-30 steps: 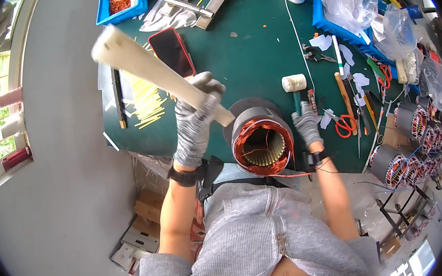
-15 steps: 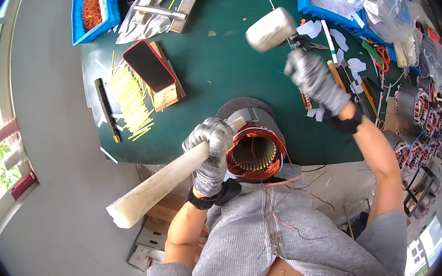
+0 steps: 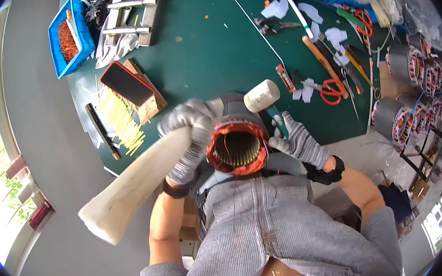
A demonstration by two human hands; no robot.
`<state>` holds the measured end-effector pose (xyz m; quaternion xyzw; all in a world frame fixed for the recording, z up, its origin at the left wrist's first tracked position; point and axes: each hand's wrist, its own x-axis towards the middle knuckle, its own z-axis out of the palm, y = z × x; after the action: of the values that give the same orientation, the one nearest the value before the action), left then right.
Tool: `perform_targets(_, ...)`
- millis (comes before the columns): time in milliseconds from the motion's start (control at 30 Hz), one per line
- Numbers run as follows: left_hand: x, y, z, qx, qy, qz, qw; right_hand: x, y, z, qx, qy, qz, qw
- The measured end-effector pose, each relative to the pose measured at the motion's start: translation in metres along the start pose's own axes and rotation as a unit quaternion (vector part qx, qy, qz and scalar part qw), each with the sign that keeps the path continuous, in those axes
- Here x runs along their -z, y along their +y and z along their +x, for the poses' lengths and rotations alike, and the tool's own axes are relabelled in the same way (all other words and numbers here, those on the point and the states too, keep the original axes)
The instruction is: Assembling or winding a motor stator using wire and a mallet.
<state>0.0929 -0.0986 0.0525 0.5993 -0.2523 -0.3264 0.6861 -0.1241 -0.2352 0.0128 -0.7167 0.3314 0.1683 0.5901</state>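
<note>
My left hand [image 3: 191,135], in a striped grey glove, is closed round a long off-white plastic wedge bar [image 3: 134,185]. The bar's wide end points to the lower left; its narrow end lies by the upper left of a motor stator [image 3: 237,109]. That stator has a grey cylindrical body, and its open end, ringed with red-brown copper windings [image 3: 264,160], faces me. On its right side, my gloved right hand [image 3: 301,143] grips the teal handle of a mallet [image 3: 263,96]. The mallet's white head is close to the stator's upper right; whether they touch I cannot tell.
On the green table [image 3: 196,59], a phone [image 3: 127,83] rests on a wood block beside yellow strips [image 3: 119,119]. Red-handled scissors [image 3: 332,91], pliers [image 3: 274,25] and paper scraps lie at right. Several wound stators [image 3: 404,65] stand at far right. Blue bins [image 3: 83,58] line the back.
My right hand has brought the mallet down and left, from over the table's right part to beside the stator. The left hand still holds the bar. The whole view has shifted somewhat.
</note>
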Motion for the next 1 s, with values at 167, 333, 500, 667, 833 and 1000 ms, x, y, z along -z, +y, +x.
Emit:
perform_targets(167, -0.016, 0.010, 0.014, -0.055, -0.044, -0.054, 0.996, -0.034, 0.021, 0.027, 0.124, 0.131, -0.124, 0.976)
perform_targets(333, -0.018, 0.015, 0.015, -0.023, -0.024, -0.084, 0.996, 0.015, -0.016, 0.061, 0.137, -0.044, -0.064, 0.987)
perform_targets(500, -0.021, 0.009, 0.020, -0.013, -0.015, -0.092, 0.996, 0.001, 0.050, 0.063, 0.468, 0.215, -0.368, 0.774)
perform_targets(667, -0.015, 0.005, 0.015, -0.019, 0.010, -0.010, 1.000, -0.015, 0.028, 0.056, 0.422, 0.169, -0.282, 0.845)
perform_targets(833, -0.001, -0.004, -0.005, 0.002, 0.020, -0.016, 1.000, -0.010, 0.039, 0.071, 0.451, 0.151, -0.285, 0.832)
perform_targets(1000, -0.004, 0.004, -0.003, -0.046, -0.010, -0.045, 0.998, -0.001, 0.025, 0.077, 0.368, 0.049, -0.113, 0.922)
